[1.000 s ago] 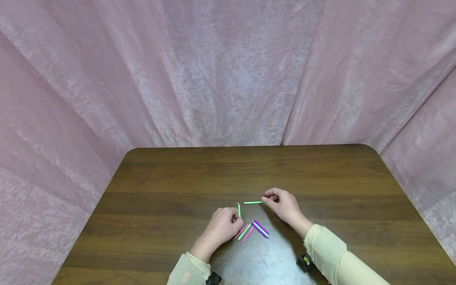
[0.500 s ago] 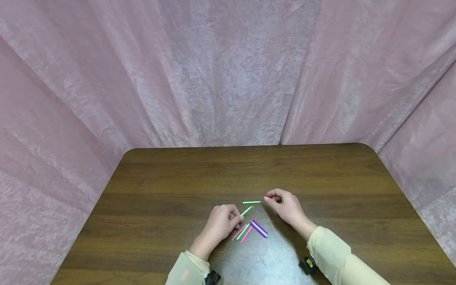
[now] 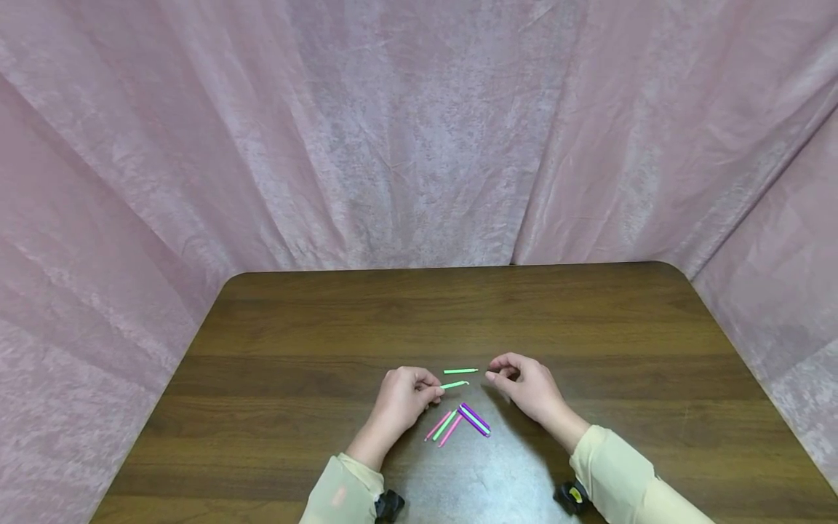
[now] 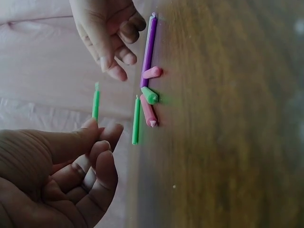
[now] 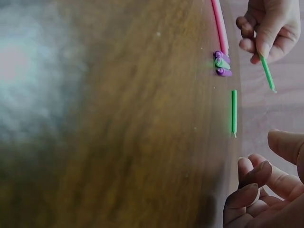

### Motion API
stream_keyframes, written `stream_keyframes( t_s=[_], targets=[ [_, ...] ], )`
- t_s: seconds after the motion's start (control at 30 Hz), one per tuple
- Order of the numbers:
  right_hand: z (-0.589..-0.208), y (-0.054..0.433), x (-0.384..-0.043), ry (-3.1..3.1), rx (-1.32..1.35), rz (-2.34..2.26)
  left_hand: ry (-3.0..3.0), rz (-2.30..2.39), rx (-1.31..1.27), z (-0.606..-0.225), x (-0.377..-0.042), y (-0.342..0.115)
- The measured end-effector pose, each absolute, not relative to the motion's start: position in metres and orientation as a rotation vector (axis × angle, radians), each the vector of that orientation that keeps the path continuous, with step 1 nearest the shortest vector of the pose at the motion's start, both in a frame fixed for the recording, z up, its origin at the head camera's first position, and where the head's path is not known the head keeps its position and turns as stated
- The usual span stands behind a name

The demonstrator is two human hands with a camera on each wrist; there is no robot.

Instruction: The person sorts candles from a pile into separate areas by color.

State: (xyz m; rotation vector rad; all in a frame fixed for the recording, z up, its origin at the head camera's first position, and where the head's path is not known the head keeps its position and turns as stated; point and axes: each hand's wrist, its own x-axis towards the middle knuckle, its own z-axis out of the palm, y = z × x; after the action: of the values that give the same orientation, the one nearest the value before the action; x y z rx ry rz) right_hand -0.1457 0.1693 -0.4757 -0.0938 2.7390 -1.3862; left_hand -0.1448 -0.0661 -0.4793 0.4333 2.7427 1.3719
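Between thumb and forefinger, my left hand (image 3: 404, 399) pinches a slim green candle (image 3: 455, 384) by one end, its wick pointing right. In the left wrist view this candle (image 4: 96, 105) is held up off the table. Just beyond it, a second green candle (image 3: 461, 371) lies crosswise on the wood. My right hand (image 3: 529, 387) hovers right of that candle's wick end, fingers loosely bent and a gap between thumb and fingertips; it holds nothing. Nearer me lie two pink candles (image 3: 437, 426) with a green candle (image 3: 445, 426) between them, beside purple candles (image 3: 480, 423) flanking another green one.
The brown wooden table (image 3: 294, 320) has rounded far corners. Pink velvet curtain (image 3: 419, 145) hangs behind it and along both sides. Dark wrist devices (image 3: 572, 496) sit under the pale sleeves, low over the near part of the table.
My left hand has swung its green candle from pointing away to pointing right and moved slightly farther from me. My right hand has drawn off the lying candle's tip, a little rightward.
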Motion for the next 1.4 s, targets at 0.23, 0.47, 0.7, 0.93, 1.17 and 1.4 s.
stream_keyframes(
  t_s=[0.23, 0.47, 0.7, 0.93, 1.17, 1.4],
  targets=[
    [-0.475, 0.169, -0.139, 2.745, -0.104, -1.387, 2.678, 1.432, 0.402, -0.479, -0.150, -0.067],
    [-0.477, 0.170, -0.133, 2.734, -0.130, -1.404, 2.621, 1.488, 0.380, -0.478, -0.153, -0.066],
    [-0.479, 0.169, -0.126, 2.712, -0.207, -1.446, 2.627, 1.488, 0.394, -0.476, -0.156, -0.067],
    [-0.477, 0.169, -0.118, 2.628, -0.250, -1.445, 2.661, 1.468, 0.414, -0.474, -0.159, -0.068],
    [-0.480, 0.166, -0.112, 2.605, -0.277, -1.442, 2.705, 1.429, 0.416, -0.474, -0.164, -0.068],
    [-0.479, 0.162, -0.106, 2.619, -0.287, -1.409, 2.738, 1.399, 0.413, -0.475, -0.169, -0.068]
  ],
)
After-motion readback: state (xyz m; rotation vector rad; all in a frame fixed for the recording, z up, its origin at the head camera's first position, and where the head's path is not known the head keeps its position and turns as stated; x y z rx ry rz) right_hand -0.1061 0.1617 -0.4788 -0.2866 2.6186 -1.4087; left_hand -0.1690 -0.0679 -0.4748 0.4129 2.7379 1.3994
